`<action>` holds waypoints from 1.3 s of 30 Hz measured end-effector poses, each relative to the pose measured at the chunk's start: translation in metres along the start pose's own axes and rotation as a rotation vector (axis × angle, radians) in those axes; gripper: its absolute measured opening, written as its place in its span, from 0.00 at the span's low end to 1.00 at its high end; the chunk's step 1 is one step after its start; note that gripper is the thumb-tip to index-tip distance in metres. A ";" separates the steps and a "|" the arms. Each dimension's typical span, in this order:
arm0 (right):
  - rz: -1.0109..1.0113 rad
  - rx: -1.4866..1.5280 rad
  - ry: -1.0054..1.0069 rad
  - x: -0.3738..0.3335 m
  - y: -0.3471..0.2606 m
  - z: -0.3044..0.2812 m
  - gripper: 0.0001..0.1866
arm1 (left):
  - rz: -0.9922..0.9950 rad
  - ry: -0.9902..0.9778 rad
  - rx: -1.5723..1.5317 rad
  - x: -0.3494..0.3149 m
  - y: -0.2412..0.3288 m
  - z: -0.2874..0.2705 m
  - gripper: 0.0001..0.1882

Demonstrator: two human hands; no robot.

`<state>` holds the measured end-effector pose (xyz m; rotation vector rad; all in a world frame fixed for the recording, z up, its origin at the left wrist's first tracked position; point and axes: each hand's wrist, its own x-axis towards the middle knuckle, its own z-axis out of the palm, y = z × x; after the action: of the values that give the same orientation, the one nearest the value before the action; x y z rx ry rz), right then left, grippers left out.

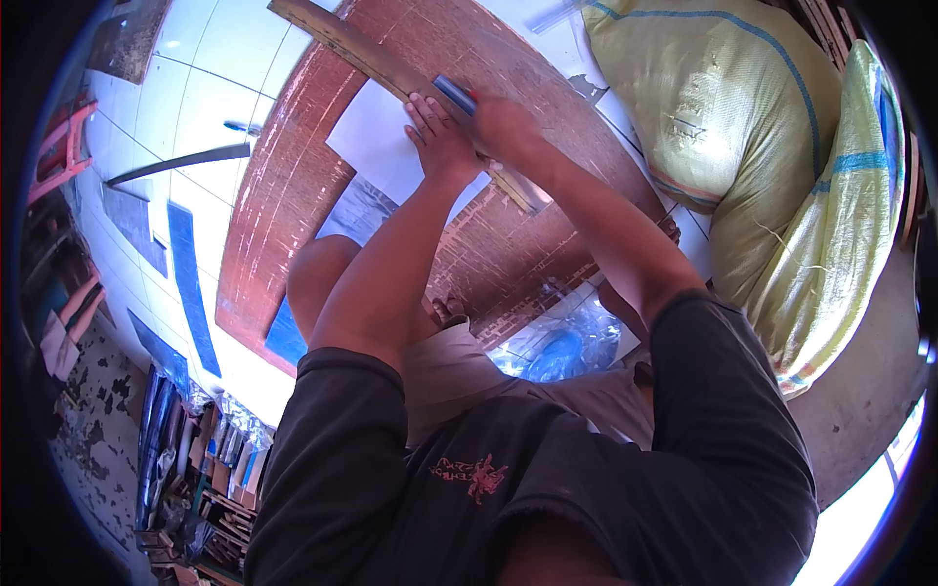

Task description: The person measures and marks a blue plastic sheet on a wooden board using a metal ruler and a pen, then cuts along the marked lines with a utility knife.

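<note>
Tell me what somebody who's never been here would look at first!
Probably the big, bulging yellow sack with a blue stripe, at the upper right. Next might come the scratched reddish-brown board in the middle, with a long strip slanting across it. The left hand lies spread on that strip, and the right hand, just beside it, grips a dark, blue-grey tool.

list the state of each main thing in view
left hand: open, palm down, fingers extended at the wooden strip
right hand: closed on the dark tool
dark tool: gripped
wooden strip: lying slantwise across the board
white sheet: flat, partly covered
brown board: scuffed, scratched
large yellow sack: bulging
blue strip: lying flat
</note>
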<state>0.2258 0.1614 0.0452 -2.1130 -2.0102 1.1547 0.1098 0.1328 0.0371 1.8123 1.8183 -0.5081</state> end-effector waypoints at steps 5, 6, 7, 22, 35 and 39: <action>-0.060 -0.072 -0.109 0.018 -0.052 0.005 0.17 | 0.007 0.074 -0.014 0.000 -0.022 0.015 0.77; -0.046 -0.077 -0.136 0.016 -0.060 0.005 0.17 | 0.003 0.071 -0.012 0.001 -0.027 0.019 0.77; -0.043 -0.078 -0.138 0.016 -0.061 0.006 0.17 | 0.011 0.106 -0.018 0.002 -0.028 0.020 0.76; 0.046 -0.067 -0.178 -0.019 -0.013 0.011 0.15 | 0.009 0.071 -0.055 -0.002 -0.019 0.009 0.77; 0.138 -0.174 -0.163 -0.053 0.046 -0.019 0.16 | -0.035 -0.037 -0.003 -0.009 -0.010 -0.012 0.82; 0.167 -0.074 -0.080 -0.059 0.044 0.003 0.15 | -0.031 -0.036 -0.004 -0.009 -0.007 -0.012 0.82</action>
<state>0.2680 0.1011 0.0512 -2.3464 -1.9698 1.2238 0.1011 0.1328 0.0516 1.7635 1.8240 -0.5447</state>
